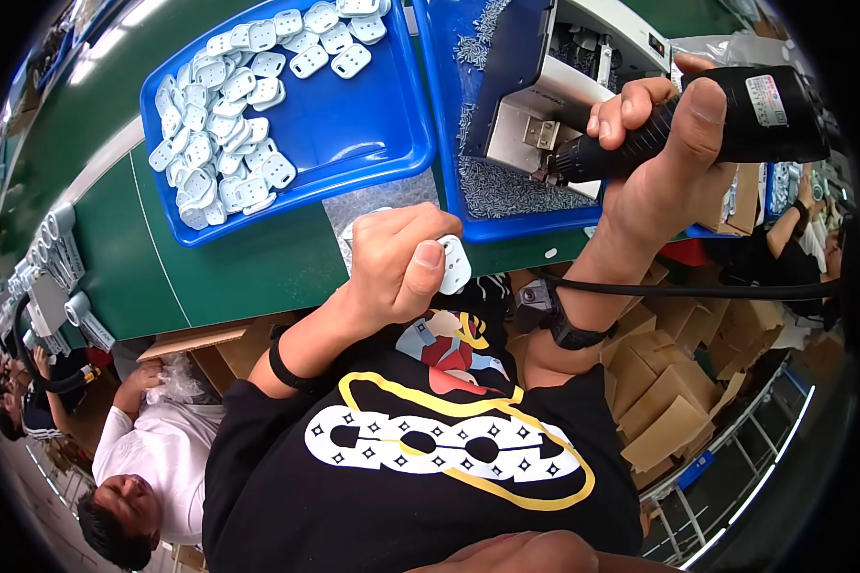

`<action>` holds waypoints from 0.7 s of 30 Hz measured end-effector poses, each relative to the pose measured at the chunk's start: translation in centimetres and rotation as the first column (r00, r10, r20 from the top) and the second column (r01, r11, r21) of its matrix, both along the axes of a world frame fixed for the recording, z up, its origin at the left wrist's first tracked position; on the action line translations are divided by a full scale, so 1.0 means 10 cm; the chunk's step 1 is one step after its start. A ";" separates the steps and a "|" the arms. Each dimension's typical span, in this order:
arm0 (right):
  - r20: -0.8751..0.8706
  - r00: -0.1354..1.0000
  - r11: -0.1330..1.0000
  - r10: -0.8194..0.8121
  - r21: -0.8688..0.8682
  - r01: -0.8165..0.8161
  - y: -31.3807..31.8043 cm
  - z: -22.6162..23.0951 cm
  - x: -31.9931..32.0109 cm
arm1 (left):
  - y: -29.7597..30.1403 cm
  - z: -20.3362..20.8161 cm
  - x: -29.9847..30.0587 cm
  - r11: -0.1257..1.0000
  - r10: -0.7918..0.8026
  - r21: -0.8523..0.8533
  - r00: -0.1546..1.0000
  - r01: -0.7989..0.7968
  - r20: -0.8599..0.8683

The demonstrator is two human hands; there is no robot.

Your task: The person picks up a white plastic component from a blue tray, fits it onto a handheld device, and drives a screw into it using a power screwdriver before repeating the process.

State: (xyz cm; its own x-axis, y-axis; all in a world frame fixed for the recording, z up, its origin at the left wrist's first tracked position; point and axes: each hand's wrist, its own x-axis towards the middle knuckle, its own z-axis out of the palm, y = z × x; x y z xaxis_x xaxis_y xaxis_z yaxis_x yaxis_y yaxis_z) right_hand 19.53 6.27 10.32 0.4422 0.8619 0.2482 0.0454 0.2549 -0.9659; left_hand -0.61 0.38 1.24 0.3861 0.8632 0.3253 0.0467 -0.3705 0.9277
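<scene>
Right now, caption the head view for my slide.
Left hand holds a white plate; right hand grips a black power screwdriver near a screw feeder.

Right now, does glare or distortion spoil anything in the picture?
Head view: pale glare streaks the green table at upper left, and a small sheen marks the floor of the blue tray; the metal rack bends along the dark lower-right rim; the left hand and its white plate look fairly sharp.
</scene>
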 end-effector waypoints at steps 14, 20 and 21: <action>0.061 0.997 0.996 0.038 -0.087 -0.033 0.03 -0.03 0.00 | -0.03 0.04 0.01 1.000 0.024 -0.017 1.000 -0.024 0.002; -0.102 0.994 0.999 0.026 0.043 -0.022 -0.39 0.02 -0.01 | -0.05 0.04 -0.03 1.000 0.025 -0.017 1.000 -0.024 0.017; -0.139 0.990 0.993 -0.006 0.112 0.022 -0.46 0.06 -0.01 | -0.05 0.04 -0.03 0.999 0.026 -0.019 1.000 -0.026 0.015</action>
State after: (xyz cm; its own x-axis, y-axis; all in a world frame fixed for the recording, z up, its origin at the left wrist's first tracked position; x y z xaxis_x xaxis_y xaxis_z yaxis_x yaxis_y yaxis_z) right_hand 19.45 1.65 10.92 0.4908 0.8253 0.2793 -0.0823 0.3630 -0.9281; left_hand -0.89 -0.08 1.66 0.3585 0.8790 0.3145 0.0417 -0.3516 0.9352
